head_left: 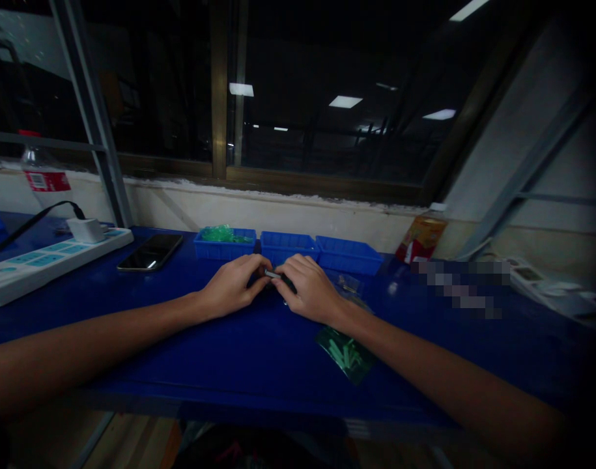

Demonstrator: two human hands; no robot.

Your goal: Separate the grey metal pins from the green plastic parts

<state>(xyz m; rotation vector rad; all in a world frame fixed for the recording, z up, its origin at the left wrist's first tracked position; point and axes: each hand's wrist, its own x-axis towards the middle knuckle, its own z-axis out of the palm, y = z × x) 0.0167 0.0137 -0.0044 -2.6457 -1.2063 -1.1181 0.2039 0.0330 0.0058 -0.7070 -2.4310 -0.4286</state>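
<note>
Above the middle of the blue table [219,352], my two hands meet at the fingertips. Between them shows a small, slim grey piece [273,275] with a metallic look, too small to name. My left hand [234,283] pinches its left end between thumb and fingers. The right end is in the closed fingers of my right hand [310,286], which hide part of it. Under my right forearm lies a green-tinted plastic bag [345,355] with several pale strips in it. A clear bag [349,285] of small parts sits just beyond my right wrist, partly covered.
Along the wall stand a blue bin [224,249] with green plastic bags, a second blue bin [288,246] and a third [349,255]. To the left are a phone [151,252], a white power strip [58,260] and a bottle [46,179]. An orange pouch [422,238] stands right.
</note>
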